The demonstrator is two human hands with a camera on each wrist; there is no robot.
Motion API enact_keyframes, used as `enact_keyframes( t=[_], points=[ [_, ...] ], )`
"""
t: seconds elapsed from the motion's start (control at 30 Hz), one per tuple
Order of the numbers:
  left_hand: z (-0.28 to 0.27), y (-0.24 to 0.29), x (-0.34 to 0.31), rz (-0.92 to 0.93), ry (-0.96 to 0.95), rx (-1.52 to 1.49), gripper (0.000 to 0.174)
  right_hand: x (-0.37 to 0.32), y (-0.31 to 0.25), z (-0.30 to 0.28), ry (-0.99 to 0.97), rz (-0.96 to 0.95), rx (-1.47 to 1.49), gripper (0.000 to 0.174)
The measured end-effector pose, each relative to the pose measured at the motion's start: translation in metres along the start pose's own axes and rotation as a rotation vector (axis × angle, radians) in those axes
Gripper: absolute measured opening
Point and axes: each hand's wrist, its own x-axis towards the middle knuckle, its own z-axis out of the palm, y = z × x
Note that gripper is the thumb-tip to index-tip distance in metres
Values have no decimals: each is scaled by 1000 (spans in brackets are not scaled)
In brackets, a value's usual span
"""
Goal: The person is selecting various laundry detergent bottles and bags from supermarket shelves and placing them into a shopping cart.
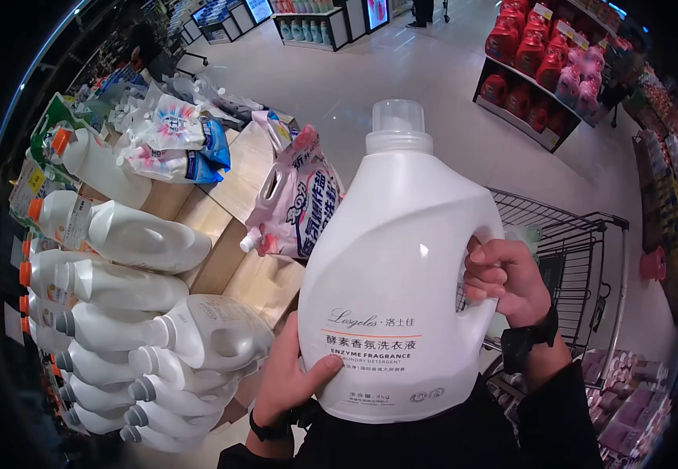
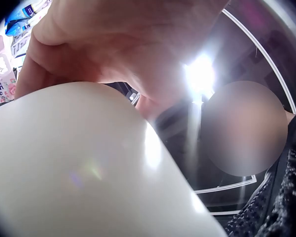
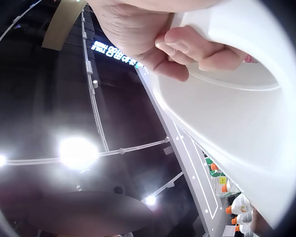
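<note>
A large white detergent bottle (image 1: 390, 289) fills the middle of the head view, held upright in the air close to the camera by 2 hands. It has a clear cap (image 1: 398, 116) on top and a printed label (image 1: 370, 344) low on its front, reading "Enzyme Fragrance Laundry Detergent".

The right hand (image 1: 507, 281) grips the handle on the bottle's right side. In the right wrist view its fingers (image 3: 202, 49) are curled tightly through the handle opening. A black watch (image 1: 528, 340) sits on that wrist.

The left hand (image 1: 288, 383) holds the bottle's lower left corner, with the thumb pressed across the front beside the label. In the left wrist view this hand (image 2: 123, 44) wraps the rounded white body (image 2: 79, 168).

Just behind the bottle, to the left, a pink refill pouch (image 1: 296, 199) stands on a wooden shelf (image 1: 249, 168). Further left, many white bottles (image 1: 143, 238) lie stacked on their sides, caps pointing left. To the right, behind the right hand, is a wire shopping cart (image 1: 573, 258). Well beyond it, across the pale shop floor (image 1: 401, 70), a rack carries red bottles (image 1: 534, 55).
</note>
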Motion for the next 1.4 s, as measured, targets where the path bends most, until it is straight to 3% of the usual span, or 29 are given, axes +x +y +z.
enact_keyframes(
  t=[0.27, 0.67, 1.07, 1.4],
  points=[
    [12, 21, -1, 20, 61, -179, 62, 10, -5, -24, -50, -13, 64, 10],
    [15, 17, 2, 23, 118, -133, 62, 23, -8, -26, -49, 61, 157, 11],
    [14, 18, 8, -4, 122, -173, 58, 24, -6, -29, -87, 16, 134, 12],
    [19, 12, 8, -27, 97, -172, 52, 13, -5, -28, -10, -1, 105, 13]
  ],
)
